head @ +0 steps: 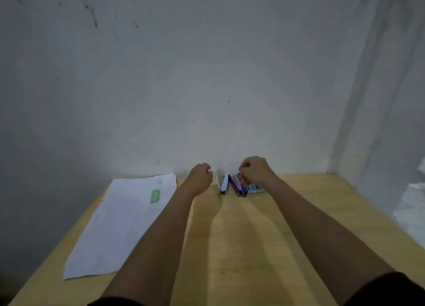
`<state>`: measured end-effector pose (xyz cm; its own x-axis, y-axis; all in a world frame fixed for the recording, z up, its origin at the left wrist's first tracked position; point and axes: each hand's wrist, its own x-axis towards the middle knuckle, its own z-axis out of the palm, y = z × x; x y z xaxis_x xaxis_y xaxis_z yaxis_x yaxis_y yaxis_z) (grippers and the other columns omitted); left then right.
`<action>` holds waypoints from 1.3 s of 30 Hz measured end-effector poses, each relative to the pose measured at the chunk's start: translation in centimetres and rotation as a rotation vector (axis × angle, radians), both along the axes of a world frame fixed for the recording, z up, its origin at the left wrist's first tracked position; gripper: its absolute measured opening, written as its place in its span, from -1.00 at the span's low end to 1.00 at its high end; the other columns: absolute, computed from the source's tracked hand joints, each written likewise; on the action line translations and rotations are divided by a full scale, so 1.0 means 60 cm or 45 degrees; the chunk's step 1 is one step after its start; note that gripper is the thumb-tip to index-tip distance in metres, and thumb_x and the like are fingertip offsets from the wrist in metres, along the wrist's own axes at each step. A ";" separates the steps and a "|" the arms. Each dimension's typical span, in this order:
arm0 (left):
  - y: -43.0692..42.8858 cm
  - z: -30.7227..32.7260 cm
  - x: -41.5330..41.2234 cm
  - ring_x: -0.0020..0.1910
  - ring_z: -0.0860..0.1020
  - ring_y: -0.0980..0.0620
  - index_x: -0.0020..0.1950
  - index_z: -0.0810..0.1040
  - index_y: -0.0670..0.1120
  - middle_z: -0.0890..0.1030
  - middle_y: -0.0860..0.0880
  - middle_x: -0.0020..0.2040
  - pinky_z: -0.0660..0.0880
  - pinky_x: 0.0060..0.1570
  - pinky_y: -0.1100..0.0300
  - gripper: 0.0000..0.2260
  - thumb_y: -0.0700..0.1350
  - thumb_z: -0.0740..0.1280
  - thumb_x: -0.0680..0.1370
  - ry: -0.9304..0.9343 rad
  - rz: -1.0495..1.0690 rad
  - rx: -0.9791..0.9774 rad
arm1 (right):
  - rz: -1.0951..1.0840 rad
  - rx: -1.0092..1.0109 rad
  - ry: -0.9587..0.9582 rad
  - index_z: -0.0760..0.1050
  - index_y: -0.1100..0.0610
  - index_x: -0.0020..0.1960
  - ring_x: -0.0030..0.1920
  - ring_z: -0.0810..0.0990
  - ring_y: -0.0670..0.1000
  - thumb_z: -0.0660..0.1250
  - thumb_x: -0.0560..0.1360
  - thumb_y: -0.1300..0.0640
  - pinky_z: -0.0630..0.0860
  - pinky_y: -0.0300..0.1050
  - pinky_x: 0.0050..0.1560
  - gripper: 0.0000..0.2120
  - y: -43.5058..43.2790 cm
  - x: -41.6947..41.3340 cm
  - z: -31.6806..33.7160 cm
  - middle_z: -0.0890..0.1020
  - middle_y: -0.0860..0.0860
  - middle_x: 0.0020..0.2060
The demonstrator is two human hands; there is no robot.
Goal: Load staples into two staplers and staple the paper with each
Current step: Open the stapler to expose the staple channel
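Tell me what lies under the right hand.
The purple stapler and a small box on the table lie below the right hand. Their far ends are covered, as is anything it holds.

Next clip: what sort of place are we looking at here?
Probably a plain indoor desk corner, home or office unclear: a wooden table against a bare, scuffed wall, a white curtain at right, and stationery: a paper sheet, a white stapler, a purple stapler.
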<state>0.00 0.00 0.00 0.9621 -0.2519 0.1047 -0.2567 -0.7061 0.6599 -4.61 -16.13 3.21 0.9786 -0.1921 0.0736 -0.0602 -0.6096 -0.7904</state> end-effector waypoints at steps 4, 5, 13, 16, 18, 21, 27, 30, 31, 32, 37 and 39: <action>-0.006 -0.036 0.043 0.38 0.34 -0.13 0.43 0.29 -0.23 0.35 -0.20 0.43 0.30 0.28 0.15 -0.63 -0.17 0.08 0.63 0.122 0.054 -0.117 | 0.034 -0.051 0.171 0.55 0.33 -0.26 -0.24 0.64 0.18 0.17 0.45 0.37 0.63 0.05 -0.06 -0.80 0.017 0.040 -0.034 0.66 0.29 -0.26; -0.010 -0.045 0.056 0.40 0.33 -0.12 0.44 0.29 -0.23 0.34 -0.19 0.44 0.28 0.30 0.14 -0.63 -0.19 0.08 0.63 0.135 0.053 -0.142 | 0.039 -0.082 0.189 0.54 0.33 -0.28 -0.25 0.62 0.16 0.18 0.44 0.36 0.63 0.00 -0.10 -0.80 0.023 0.052 -0.042 0.64 0.27 -0.28; -0.030 -0.069 0.118 -0.09 0.44 -0.04 0.01 0.50 -0.21 0.49 -0.11 -0.08 0.32 -0.23 0.18 -0.83 -0.23 0.12 0.59 0.111 0.084 -0.242 | -0.006 -0.379 0.179 0.15 0.12 -0.43 -0.47 0.25 -0.02 0.25 0.45 0.32 0.14 -0.22 -0.49 -0.62 0.063 0.106 -0.078 0.23 0.06 -0.43; -0.018 -0.083 0.112 0.05 0.51 -0.09 0.11 0.52 -0.20 0.57 -0.15 0.05 0.38 -0.03 0.20 -0.81 -0.23 0.16 0.59 0.125 0.044 -0.255 | -0.024 -0.459 0.197 0.26 0.20 -0.34 -0.30 0.40 0.05 0.28 0.48 0.22 0.26 -0.19 -0.40 -0.73 0.078 0.112 -0.094 0.38 0.10 -0.28; -0.012 -0.096 0.103 0.14 0.52 -0.08 0.20 0.51 -0.22 0.58 -0.16 0.15 0.39 0.05 0.22 -0.77 -0.26 0.19 0.58 0.147 0.053 -0.347 | -0.038 -0.485 0.161 0.38 0.20 -0.18 -0.20 0.43 0.08 0.29 0.50 0.17 0.32 -0.14 -0.28 -0.87 0.087 0.108 -0.099 0.43 0.10 -0.19; -0.009 -0.104 0.094 0.16 0.54 -0.06 0.20 0.52 -0.21 0.60 -0.15 0.16 0.41 0.05 0.24 -0.77 -0.27 0.25 0.56 0.150 0.076 -0.471 | -0.093 -0.363 0.098 0.40 0.21 -0.18 -0.17 0.46 0.08 0.29 0.48 0.24 0.32 -0.14 -0.30 -0.91 0.089 0.099 -0.108 0.48 0.10 -0.22; 0.000 -0.107 0.074 0.12 0.58 -0.13 0.13 0.57 -0.09 0.60 -0.11 0.16 0.53 0.15 -0.08 -0.74 -0.11 0.40 0.46 0.319 0.161 -0.893 | -0.248 0.064 -0.116 0.51 0.31 0.13 0.11 0.57 0.11 0.36 0.45 0.30 0.56 -0.08 0.00 -0.74 0.096 0.070 -0.125 0.60 0.18 0.09; 0.006 -0.090 0.051 0.10 0.59 -0.16 0.22 0.53 -0.17 0.59 -0.18 0.17 0.55 0.13 -0.04 -0.69 -0.18 0.39 0.49 0.331 0.155 -1.008 | -0.261 0.310 -0.120 0.47 0.25 0.21 0.14 0.56 0.06 0.40 0.44 0.26 0.51 -0.27 -0.23 -0.65 0.101 0.057 -0.122 0.58 0.12 0.16; 0.007 -0.080 0.043 0.09 0.60 -0.15 0.27 0.50 -0.19 0.60 -0.19 0.16 0.54 0.15 -0.01 -0.66 -0.20 0.37 0.50 0.335 0.150 -1.015 | -0.264 0.380 -0.101 0.46 0.24 0.22 0.15 0.56 0.06 0.39 0.44 0.29 0.47 -0.31 -0.31 -0.64 0.100 0.053 -0.119 0.58 0.11 0.17; 0.008 -0.069 0.035 0.08 0.60 -0.14 0.29 0.48 -0.21 0.60 -0.21 0.14 0.54 0.15 0.02 -0.65 -0.21 0.36 0.51 0.338 0.134 -1.016 | -0.271 0.431 -0.093 0.46 0.23 0.23 0.15 0.56 0.07 0.36 0.45 0.30 0.44 -0.34 -0.36 -0.64 0.098 0.050 -0.115 0.57 0.10 0.17; 0.005 -0.016 0.013 -0.03 0.58 -0.04 0.28 0.48 -0.21 0.59 -0.19 0.09 0.57 -0.06 0.26 -0.69 -0.27 0.31 0.54 0.251 -0.018 -0.976 | -0.215 0.664 -0.055 0.49 0.18 0.19 -0.02 0.61 0.08 0.22 0.54 0.21 0.58 -0.18 -0.22 -0.76 0.070 0.043 -0.079 0.59 0.13 0.13; -0.001 0.008 0.003 -0.02 0.57 -0.04 0.29 0.47 -0.21 0.56 -0.15 0.06 0.58 -0.08 0.24 -0.69 -0.27 0.30 0.54 0.199 -0.076 -0.944 | -0.170 0.679 -0.104 0.49 0.16 0.16 -0.07 0.61 0.07 0.19 0.57 0.17 0.55 -0.20 -0.20 -0.79 0.055 0.036 -0.060 0.59 0.14 0.10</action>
<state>0.17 -0.08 0.46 0.9665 -0.2210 0.1303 -0.1450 -0.0514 0.9881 -2.45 -12.84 -0.36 0.9383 -0.3457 0.0068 -0.0351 -0.1149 -0.9928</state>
